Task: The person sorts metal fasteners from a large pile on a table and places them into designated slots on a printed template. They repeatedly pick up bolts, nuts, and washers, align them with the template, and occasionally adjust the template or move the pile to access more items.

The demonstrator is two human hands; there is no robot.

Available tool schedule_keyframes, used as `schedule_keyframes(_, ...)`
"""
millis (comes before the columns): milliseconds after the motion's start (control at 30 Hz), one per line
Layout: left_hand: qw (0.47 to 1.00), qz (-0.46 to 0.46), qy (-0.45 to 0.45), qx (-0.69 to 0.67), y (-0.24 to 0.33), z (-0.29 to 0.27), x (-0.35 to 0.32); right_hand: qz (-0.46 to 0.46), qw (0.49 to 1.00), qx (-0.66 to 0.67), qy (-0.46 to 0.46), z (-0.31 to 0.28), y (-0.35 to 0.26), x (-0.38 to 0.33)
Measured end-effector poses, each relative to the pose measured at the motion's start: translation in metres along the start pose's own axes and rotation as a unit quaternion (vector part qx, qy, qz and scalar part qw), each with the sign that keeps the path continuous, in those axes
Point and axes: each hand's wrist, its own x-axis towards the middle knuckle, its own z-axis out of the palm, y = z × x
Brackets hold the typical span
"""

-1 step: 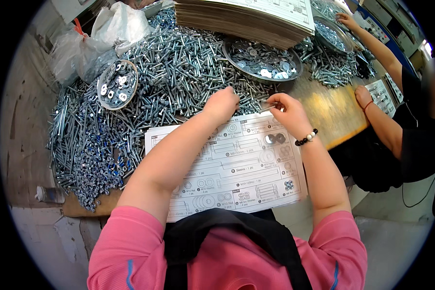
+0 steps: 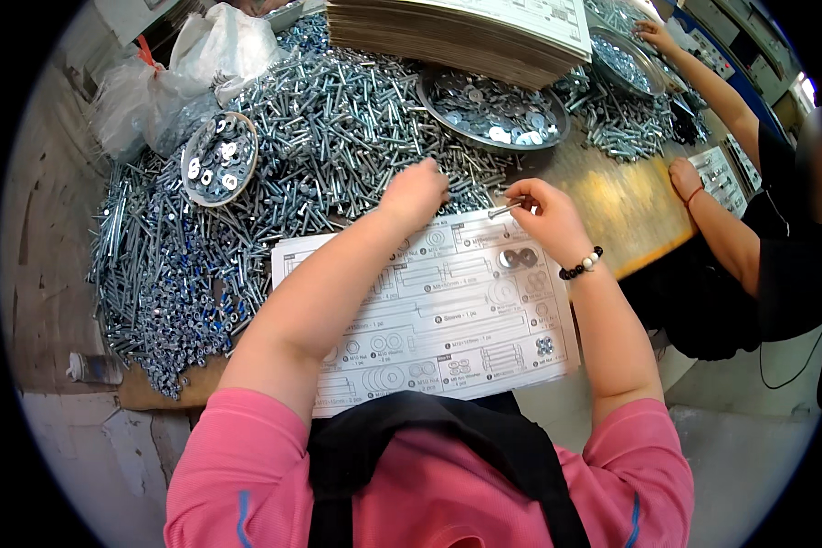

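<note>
My right hand (image 2: 550, 216) pinches a silver bolt (image 2: 500, 211) between thumb and fingers, just over the top edge of a printed parts sheet (image 2: 447, 320). At the near edge of a large heap of bolts (image 2: 347, 128), my left hand (image 2: 415, 194) is bent down with its fingers curled. Its fingertips are mostly hidden, so anything in them does not show. Two dark round washers (image 2: 519, 258) lie on the sheet's right part, and a small cluster of nuts (image 2: 544, 346) sits lower down near its right edge.
Beyond the sheet stand a metal bowl of washers (image 2: 557, 135) and a tall stack of printed sheets (image 2: 447, 38). A smaller bowl of washers (image 2: 192, 173) rests on the heap at left, above loose nuts (image 2: 187, 320). At right, another person's arms (image 2: 717, 219) reach over the table.
The bolt in my right hand has dipped slightly toward the sheet and shows more of its length. My left hand has shifted only a little.
</note>
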Motion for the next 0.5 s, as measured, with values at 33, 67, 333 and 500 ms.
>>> schedule_keyframes(33, 1.0, 0.011, 0.02, -0.003, 0.001, -0.002, -0.002, 0.008, 1.0, 0.009, -0.004, -0.003, 0.0, -0.012)
schedule_keyframes(67, 0.999, 0.02, 0.039, -0.007, 0.004, -0.006, -0.006, 0.017, 1.0, 0.018, -0.011, -0.006, 0.0, -0.025)
schedule_keyframes(333, 0.975, 0.149, -0.079, -0.148, 0.086, -0.013, -0.126, -0.058, 0.992, -0.098, -0.049, -0.005, 0.0, -0.109)
schedule_keyframes(500, 0.951, 0.289, -0.022, -0.105, 0.105, 0.019, -0.156, -0.097, 0.991, -0.078, -0.043, 0.018, -0.011, -0.126)
